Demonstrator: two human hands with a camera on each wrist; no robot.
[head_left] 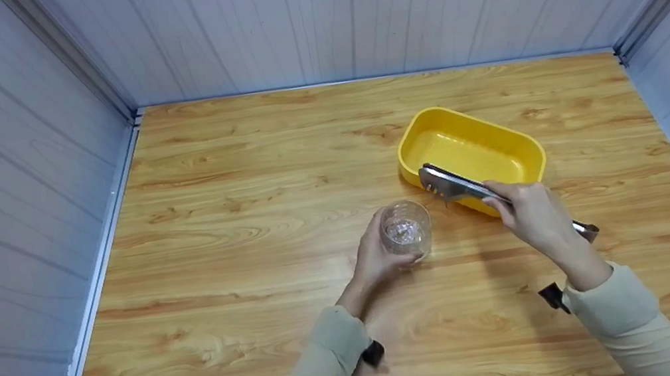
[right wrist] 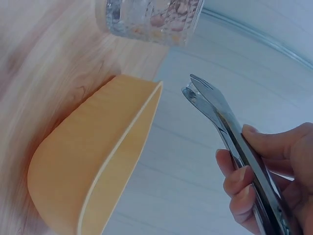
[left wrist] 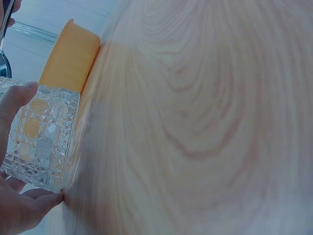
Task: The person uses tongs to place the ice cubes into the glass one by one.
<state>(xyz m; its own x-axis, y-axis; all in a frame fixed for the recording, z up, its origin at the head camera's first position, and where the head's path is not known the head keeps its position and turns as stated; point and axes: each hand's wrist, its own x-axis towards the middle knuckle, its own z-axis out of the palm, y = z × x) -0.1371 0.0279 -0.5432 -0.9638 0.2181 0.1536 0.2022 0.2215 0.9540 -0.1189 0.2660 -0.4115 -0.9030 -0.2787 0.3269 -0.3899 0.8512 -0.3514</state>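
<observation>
A clear cut-glass tumbler (head_left: 406, 230) stands upright in the middle of the table, its patterned wall plain in the left wrist view. My left hand (head_left: 378, 250) grips it from the left side, thumb and fingers around the wall. Metal tongs (head_left: 459, 184) are held in my right hand (head_left: 536, 216), fingers and thumb squeezing both arms. Their tips hover over the near-left rim of a yellow tub (head_left: 534, 150), right of the glass. In the right wrist view the tips are nearly together, with a small clear glint (right wrist: 191, 88) between them.
The wood-grain table (head_left: 214, 234) is bounded by pale panel walls, with the back wall (head_left: 308, 17) behind the tub. A dark strap end (head_left: 372, 353) sticks out at the left cuff, and another (head_left: 553, 296) at the right.
</observation>
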